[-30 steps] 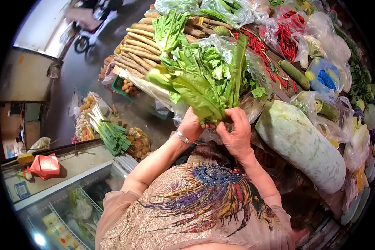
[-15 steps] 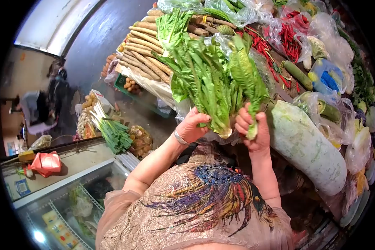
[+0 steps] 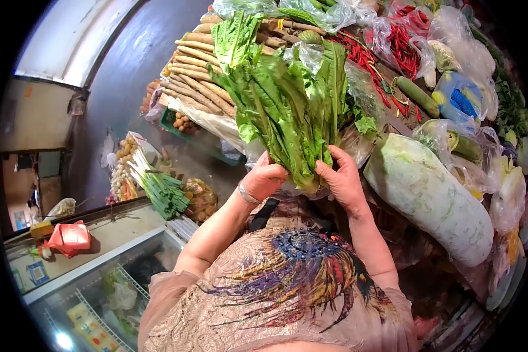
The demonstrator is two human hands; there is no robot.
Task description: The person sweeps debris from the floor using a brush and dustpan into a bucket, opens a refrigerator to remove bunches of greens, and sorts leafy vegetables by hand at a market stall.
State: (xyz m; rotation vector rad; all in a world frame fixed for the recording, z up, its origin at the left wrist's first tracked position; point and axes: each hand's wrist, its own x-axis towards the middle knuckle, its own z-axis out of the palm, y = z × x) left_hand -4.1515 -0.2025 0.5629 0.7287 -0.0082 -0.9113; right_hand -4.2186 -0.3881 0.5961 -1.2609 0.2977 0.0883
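Observation:
A bunch of long green leafy lettuce (image 3: pixel 281 111) is held up in front of me, its base toward my body and its leaves pointing away. My left hand (image 3: pixel 264 179) is closed around the left side of the base, with a bracelet on that wrist. On the other side, my right hand (image 3: pixel 340 179) grips the stems, its thumb and fingers pressed on them. Another pale green leafy head (image 3: pixel 237 38) lies beyond the bunch, on long brown roots (image 3: pixel 199 73). Some fingertips are hidden behind the leaves.
A big pale winter melon (image 3: pixel 431 199) lies to the right. Red chillies (image 3: pixel 405 50) and bagged vegetables fill the far right. Spring onions (image 3: pixel 158 185) and a glass-topped cooler (image 3: pixel 100 264) are at left, with a red plastic package (image 3: pixel 69 239) on the ledge.
The separate leaf in my right hand has come in against the bunch. My right hand has moved left to the base and now grips it from the right.

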